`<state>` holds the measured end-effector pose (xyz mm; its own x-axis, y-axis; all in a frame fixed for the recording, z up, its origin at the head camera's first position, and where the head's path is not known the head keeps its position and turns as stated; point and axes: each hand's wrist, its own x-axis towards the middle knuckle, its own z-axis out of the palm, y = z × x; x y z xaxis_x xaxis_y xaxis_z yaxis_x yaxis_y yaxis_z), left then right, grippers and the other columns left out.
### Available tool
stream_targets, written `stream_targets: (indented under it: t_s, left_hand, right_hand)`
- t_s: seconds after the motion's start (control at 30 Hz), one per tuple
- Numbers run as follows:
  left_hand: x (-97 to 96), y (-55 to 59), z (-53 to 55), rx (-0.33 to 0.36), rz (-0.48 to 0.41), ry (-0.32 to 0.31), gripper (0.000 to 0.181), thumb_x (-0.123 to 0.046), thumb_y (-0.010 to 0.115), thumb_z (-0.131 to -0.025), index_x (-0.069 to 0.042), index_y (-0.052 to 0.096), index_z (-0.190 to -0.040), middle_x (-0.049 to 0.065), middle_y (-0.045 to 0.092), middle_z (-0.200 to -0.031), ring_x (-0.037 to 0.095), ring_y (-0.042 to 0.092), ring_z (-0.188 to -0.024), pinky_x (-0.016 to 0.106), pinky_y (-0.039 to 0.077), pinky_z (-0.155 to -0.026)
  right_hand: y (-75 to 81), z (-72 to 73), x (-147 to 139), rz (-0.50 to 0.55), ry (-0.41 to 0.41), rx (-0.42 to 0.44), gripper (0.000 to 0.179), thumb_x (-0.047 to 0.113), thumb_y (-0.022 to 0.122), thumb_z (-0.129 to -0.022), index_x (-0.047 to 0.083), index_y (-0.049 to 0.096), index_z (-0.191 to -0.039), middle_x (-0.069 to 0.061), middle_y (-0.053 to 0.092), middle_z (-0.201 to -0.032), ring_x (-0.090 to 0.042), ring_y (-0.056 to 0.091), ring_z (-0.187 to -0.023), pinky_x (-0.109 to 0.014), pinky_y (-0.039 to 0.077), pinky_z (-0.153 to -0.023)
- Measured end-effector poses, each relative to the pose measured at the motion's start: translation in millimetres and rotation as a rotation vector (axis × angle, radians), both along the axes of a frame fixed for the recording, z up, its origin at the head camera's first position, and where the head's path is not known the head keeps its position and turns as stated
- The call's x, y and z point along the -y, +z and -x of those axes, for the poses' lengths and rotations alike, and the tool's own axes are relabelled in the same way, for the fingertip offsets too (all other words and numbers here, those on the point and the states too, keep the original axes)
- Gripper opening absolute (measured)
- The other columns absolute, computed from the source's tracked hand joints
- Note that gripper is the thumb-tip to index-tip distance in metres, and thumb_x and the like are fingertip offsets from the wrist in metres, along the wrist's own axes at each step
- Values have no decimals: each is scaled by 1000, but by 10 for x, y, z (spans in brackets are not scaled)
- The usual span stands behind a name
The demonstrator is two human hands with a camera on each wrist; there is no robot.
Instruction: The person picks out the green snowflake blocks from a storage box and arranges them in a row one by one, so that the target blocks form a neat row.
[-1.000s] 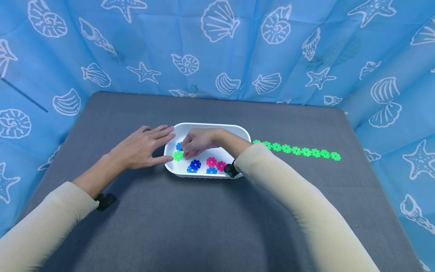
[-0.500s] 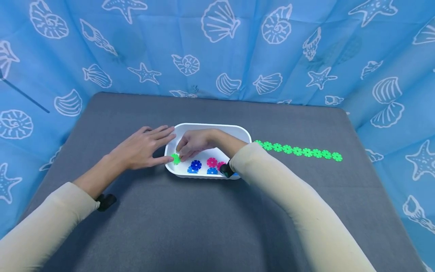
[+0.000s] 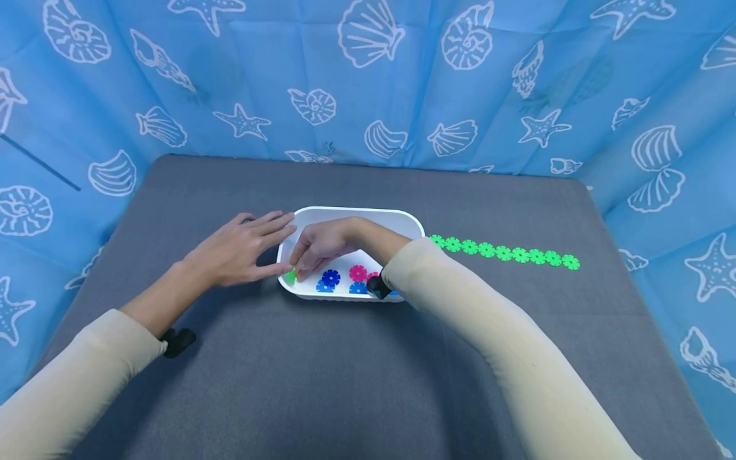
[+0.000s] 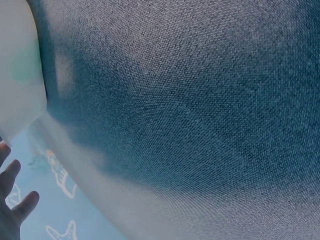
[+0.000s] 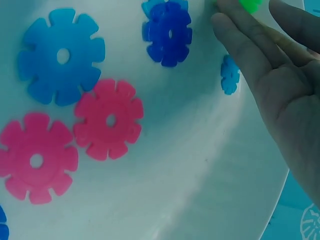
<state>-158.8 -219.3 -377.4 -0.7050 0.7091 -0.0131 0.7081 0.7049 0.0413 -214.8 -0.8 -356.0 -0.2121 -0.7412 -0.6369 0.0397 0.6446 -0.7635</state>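
Note:
Inside the left end of a white tray (image 3: 402,216), my right hand (image 3: 324,243) reaches down to a green interlocking snowflake disc (image 3: 290,277). In the right wrist view, the green edge shows between the fingertips and thumb; my fingers hide part of the disc in the head view. Spread fingers of my left hand (image 3: 244,248) rest at the tray's left rim, with the thumb lower on the same side. Other discs lie on the tray floor: pink ones (image 5: 110,120), a light blue one (image 5: 62,80) and a dark blue one (image 5: 170,45) overlapping another light blue disc.
A joined row of green discs (image 3: 503,253) extends right from behind the tray on the grey table (image 3: 345,377). One small blue disc (image 5: 230,75) shows beside my right hand. A blue curtain (image 3: 264,57) with white shell drawings hangs behind the table.
My right hand has moved left and nearer the tray's end wall, and the green disc has slid left with it. My left hand has stayed at the rim.

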Motion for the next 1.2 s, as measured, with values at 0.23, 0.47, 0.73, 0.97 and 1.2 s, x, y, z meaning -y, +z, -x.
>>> stream_targets:
  t_s: [0.23, 0.47, 0.73, 0.97, 1.2]
  left_hand:
    - [4, 9, 6, 16, 5, 15, 81, -62, 53, -94, -14, 35, -156, 6, 28, -163, 32, 31, -146, 63, 33, -107]
    - [3, 6, 6, 15, 13, 25, 82, -64, 53, -94, -14, 34, -156, 6, 28, -163, 32, 31, -146, 63, 33, -107]
    - [3, -3, 4, 9, 8, 26, 81, -63, 53, -94, -15, 35, -156, 6, 29, -162, 32, 31, -146, 63, 33, -107]
    - [8, -9, -4, 7, 2, 36, 81, -65, 52, -94, -15, 35, -156, 5, 28, -163, 31, 31, -146, 63, 32, -107]
    - [8, -1, -6, 11, -7, 27, 81, -63, 53, -94, -14, 36, -155, 5, 28, -163, 31, 31, -147, 62, 32, -107]
  right_hand:
    - [1, 5, 40, -1, -7, 35, 25, 6, 52, -103, -3, 57, -126, -18, 66, -122, -24, 63, -117, -32, 47, -102]
    - [-8, 7, 66, 1, 0, 39, 20, 9, 56, -102, -1, 58, -118, -17, 68, -120, -23, 65, -115, -34, 48, -101]
    - [-34, -16, 115, -27, -5, -9, 20, 11, 62, -99, 1, 56, -115, -13, 71, -112, -22, 68, -107, -36, 51, -97]
    - [-35, -40, 169, -86, -4, -42, 23, 12, 67, -96, 3, 55, -113, -9, 71, -108, -21, 68, -103, -34, 53, -93]
    - [14, -78, 163, -128, 36, -21, 25, 12, 67, -96, 3, 55, -117, -11, 70, -107, -24, 70, -101, -36, 54, -92]
